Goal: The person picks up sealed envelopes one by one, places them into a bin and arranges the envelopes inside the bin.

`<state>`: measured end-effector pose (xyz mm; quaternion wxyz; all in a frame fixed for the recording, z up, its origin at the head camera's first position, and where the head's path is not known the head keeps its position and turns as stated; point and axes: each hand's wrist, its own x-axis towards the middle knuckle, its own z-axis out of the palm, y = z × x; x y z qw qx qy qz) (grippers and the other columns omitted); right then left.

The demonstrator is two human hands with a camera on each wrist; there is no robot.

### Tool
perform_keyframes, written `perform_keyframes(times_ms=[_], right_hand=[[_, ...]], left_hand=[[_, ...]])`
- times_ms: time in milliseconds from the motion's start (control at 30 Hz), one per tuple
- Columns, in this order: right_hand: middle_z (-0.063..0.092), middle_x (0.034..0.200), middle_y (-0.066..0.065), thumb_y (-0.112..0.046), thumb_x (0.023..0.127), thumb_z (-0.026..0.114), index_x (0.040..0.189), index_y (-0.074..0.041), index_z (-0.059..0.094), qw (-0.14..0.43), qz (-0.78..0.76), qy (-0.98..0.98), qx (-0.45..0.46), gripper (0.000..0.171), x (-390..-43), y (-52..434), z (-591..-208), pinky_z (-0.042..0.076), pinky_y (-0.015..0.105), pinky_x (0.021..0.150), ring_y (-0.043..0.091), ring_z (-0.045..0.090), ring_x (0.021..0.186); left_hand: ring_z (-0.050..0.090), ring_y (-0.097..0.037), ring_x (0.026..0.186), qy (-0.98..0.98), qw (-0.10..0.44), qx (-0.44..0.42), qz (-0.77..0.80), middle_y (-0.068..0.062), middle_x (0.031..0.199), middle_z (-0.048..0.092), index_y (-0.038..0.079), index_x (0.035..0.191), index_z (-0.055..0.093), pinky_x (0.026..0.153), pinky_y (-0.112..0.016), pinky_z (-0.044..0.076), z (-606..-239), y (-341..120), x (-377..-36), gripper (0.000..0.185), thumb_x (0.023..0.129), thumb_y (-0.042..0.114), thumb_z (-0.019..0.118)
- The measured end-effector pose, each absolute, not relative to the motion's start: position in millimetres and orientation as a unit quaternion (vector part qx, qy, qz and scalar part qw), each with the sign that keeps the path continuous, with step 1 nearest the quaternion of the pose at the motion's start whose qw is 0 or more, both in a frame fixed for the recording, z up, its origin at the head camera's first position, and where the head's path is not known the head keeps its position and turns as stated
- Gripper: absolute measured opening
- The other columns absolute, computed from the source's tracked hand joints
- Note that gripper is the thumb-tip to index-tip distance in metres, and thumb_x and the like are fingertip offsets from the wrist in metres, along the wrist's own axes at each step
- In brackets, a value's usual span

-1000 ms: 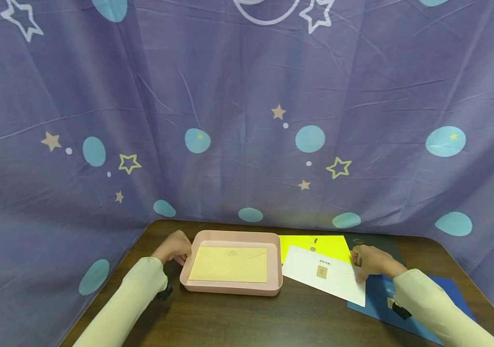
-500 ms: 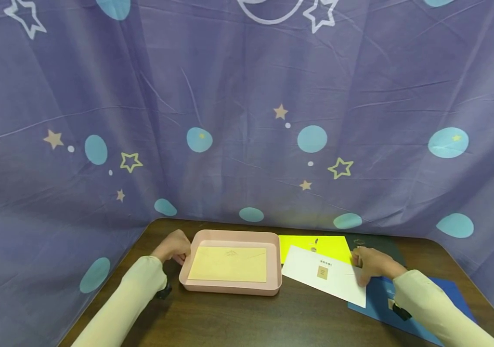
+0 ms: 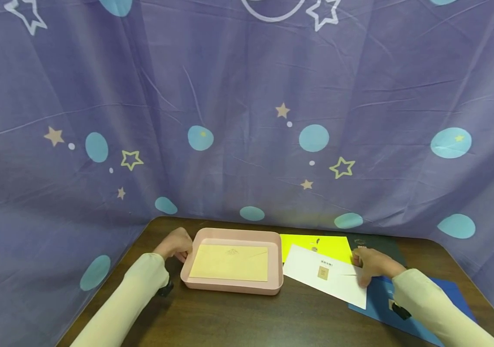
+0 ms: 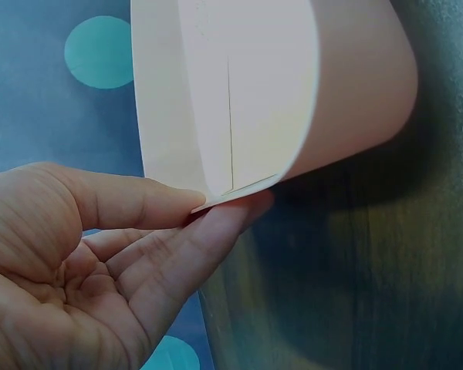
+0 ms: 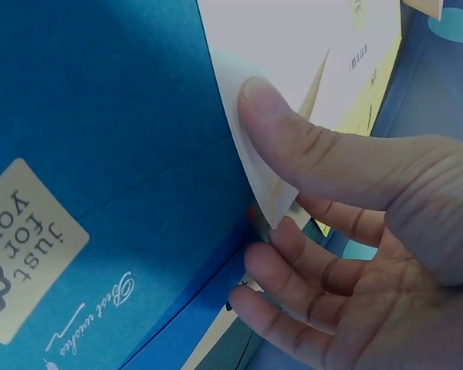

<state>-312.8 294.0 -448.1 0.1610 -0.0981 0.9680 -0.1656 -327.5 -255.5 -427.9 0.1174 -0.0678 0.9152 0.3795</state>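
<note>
White envelope (image 3: 332, 278): right of the tray (image 3: 231, 286), extending left from the pinch; long axis far-left to near-right.
Right hand (image 3: 374, 264): nearer; pinches envelope's right end.
Left hand (image 3: 175, 243): pinches tray's left rim.

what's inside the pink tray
A pale yellow envelope lies flat inside the pink tray, which the left hand grips. Anything beneath the envelope is covered and cannot be seen.
</note>
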Motion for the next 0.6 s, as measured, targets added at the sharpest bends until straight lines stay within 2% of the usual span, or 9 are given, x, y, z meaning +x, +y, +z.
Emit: perform_keyframes(times_ms=[167, 333, 600], right_hand=[[0.057, 0.096, 0.007, -0.003, 0.059, 0.093, 0.1, -0.005, 0.061, 0.158, -0.159, 0.969, -0.102, 0.052, -313.0, 295.1, -447.9, 0.056, 0.043, 0.076, 0.025, 0.053, 0.084], [0.056, 0.091, 0.007, -0.001, 0.059, 0.092, 0.096, -0.004, 0.061, 0.152, -0.165, 0.969, -0.107, 0.048, -313.4, 297.2, -446.7, 0.052, 0.037, 0.07, 0.024, 0.052, 0.08], [0.058, 0.09, 0.007, -0.001, 0.063, 0.09, 0.097, -0.003, 0.062, 0.159, -0.17, 0.967, -0.108, 0.044, -312.2, 298.2, -443.5, 0.051, 0.035, 0.069, 0.024, 0.052, 0.08]], left_hand=[[0.056, -0.014, 0.046, 0.916, 0.11, -0.067, 0.379, -0.004, 0.054, 0.052, 0.008, 0.055, 0.05, 0.049, -0.032, 0.063, -428.9, -255.2, -327.6, 0.026, 0.068, -0.014, 0.05], [0.056, -0.015, 0.046, 0.917, 0.107, -0.069, 0.378, -0.004, 0.054, 0.052, 0.007, 0.056, 0.052, 0.049, -0.032, 0.063, -429.7, -255.3, -328.6, 0.024, 0.067, -0.014, 0.051], [0.058, -0.016, 0.049, 0.918, 0.109, -0.071, 0.374, -0.007, 0.059, 0.054, 0.002, 0.062, 0.058, 0.05, -0.033, 0.064, -429.3, -255.0, -328.7, 0.018, 0.067, -0.015, 0.052]])
